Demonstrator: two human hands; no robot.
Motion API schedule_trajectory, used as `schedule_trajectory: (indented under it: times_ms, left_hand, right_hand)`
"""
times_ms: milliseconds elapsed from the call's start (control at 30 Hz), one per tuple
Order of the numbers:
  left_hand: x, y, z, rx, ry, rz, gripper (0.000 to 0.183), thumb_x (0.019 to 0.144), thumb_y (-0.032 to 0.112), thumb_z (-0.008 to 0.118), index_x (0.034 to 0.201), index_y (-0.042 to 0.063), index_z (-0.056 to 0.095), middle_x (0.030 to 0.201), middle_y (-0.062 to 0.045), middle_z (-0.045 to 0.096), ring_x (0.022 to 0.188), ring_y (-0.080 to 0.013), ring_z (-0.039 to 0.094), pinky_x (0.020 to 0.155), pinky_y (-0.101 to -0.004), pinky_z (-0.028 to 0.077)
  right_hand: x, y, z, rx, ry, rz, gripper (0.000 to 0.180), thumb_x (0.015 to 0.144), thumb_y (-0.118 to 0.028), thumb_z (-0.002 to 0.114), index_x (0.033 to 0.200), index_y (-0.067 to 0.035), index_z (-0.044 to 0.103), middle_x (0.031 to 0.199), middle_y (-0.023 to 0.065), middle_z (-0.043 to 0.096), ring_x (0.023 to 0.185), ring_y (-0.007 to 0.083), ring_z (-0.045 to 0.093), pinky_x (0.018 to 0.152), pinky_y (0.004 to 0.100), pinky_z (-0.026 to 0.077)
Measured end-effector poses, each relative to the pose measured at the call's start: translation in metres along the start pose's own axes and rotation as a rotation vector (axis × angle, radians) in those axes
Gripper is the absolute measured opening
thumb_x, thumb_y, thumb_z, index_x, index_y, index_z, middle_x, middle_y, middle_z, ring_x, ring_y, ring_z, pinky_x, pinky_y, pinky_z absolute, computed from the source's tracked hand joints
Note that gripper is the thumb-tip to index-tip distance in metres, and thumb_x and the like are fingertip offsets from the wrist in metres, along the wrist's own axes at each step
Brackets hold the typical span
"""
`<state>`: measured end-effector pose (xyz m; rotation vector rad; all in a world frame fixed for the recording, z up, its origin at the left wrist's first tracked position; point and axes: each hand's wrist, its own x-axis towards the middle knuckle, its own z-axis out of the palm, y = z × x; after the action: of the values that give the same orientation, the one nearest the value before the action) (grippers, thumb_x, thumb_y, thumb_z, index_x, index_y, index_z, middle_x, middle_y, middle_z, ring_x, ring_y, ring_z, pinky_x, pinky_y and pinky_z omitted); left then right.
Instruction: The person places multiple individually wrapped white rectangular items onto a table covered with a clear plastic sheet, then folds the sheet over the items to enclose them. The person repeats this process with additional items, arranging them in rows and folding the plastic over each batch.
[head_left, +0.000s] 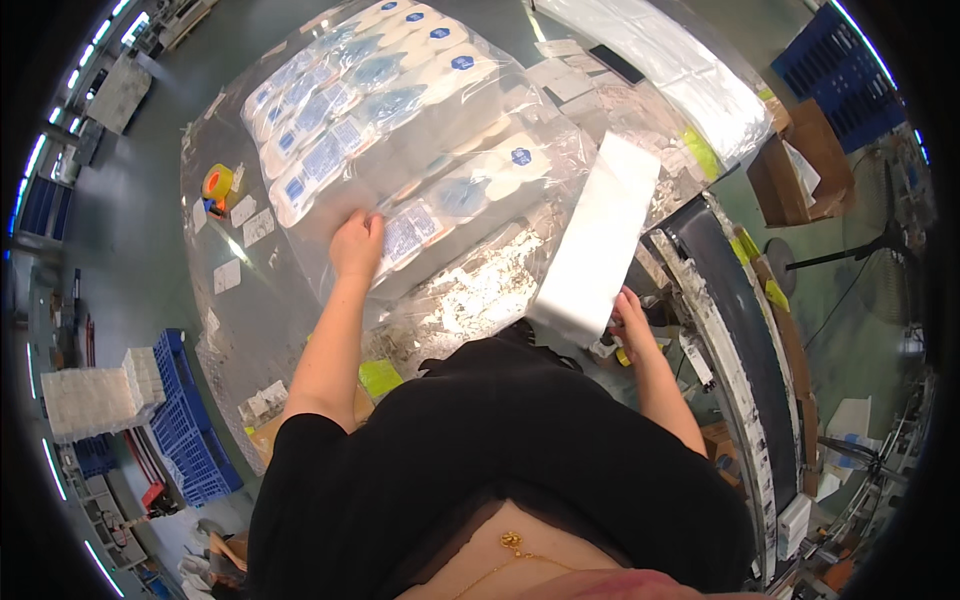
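Note:
A clear plastic bag (322, 255) lies on the worktable with several white packs (375, 97) inside it, set in rows and bearing blue emblems and printed labels. One labelled pack (465, 195) lies nearer me, apart from the main rows. My left hand (358, 244) is at the bag's left side, between that pack and the rows, its fingers curled on the film. With my right hand (634, 322) I grip the near end of a long plain white pack (600, 232), which is tilted beside the bag; part of my fingers is hidden by it.
A yellow tape roll in a dispenser (217, 184) sits at the table's left. A dark phone (616, 64) and a white wrapped bundle (667, 67) lie beyond. At right runs a conveyor belt (742, 300), with a cardboard box (799, 165) and a fan (885, 232) past it.

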<state>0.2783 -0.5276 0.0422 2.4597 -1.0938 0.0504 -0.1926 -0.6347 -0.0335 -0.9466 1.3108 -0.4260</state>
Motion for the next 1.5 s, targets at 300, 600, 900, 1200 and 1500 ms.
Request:
schedule_trajectory:
  times_ms: [300,600,900,1200,1500]
  left_hand:
    - [-0.002,0.015,-0.012,-0.110,-0.110,0.035,0.025,0.086,0.034,0.056,0.087,0.010,0.063,0.082,-0.013,0.067,0.079,-0.0328,0.064,0.070,-0.0453,0.048]
    - [-0.017,0.031,-0.034,-0.500,-0.397,0.081,0.026,0.087,0.032,0.060,0.095,0.008,0.067,0.070,-0.005,0.060,0.067,-0.0172,0.057,0.061,-0.0331,0.043]
    - [-0.063,0.083,-0.164,-0.955,-0.251,0.224,0.018,0.089,0.011,0.061,0.101,0.002,0.070,0.086,-0.005,0.069,0.075,-0.0070,0.057,0.069,-0.0232,0.046]
    - [-0.092,0.080,-0.146,-0.725,-0.061,0.471,0.022,0.087,0.014,0.061,0.107,0.009,0.069,0.078,-0.009,0.066,0.068,-0.0248,0.062,0.062,-0.0326,0.047]
    - [-0.119,0.071,-0.134,-0.463,0.064,0.491,0.025,0.079,0.007,0.065,0.103,0.013,0.068,0.066,-0.007,0.055,0.061,-0.0275,0.054,0.057,-0.0361,0.043]
  right_hand:
    - [0.019,-0.026,0.031,0.753,-0.152,-0.016,0.064,0.076,-0.025,0.063,0.132,-0.001,0.045,0.120,0.0202,0.058,0.107,0.0380,0.057,0.097,0.0489,0.045]
    - [-0.012,-0.037,-0.066,0.667,-0.345,-0.049,0.051,0.081,-0.030,0.060,0.123,-0.001,0.052,0.110,0.0161,0.062,0.096,0.0315,0.062,0.090,0.0444,0.049]
    - [0.042,-0.040,0.038,0.649,-0.378,0.043,0.044,0.087,-0.032,0.057,0.120,-0.003,0.053,0.107,0.0133,0.063,0.094,0.0280,0.063,0.087,0.0415,0.051]
    - [0.028,-0.065,0.151,1.135,-1.306,0.070,0.039,0.092,-0.035,0.053,0.117,-0.005,0.054,0.104,0.0106,0.063,0.091,0.0246,0.063,0.084,0.0386,0.052]
    - [-0.014,-0.169,0.256,-0.089,-0.798,-0.474,0.031,0.090,-0.023,0.061,0.112,-0.001,0.058,0.099,0.0130,0.065,0.094,0.0210,0.062,0.082,0.0313,0.051]
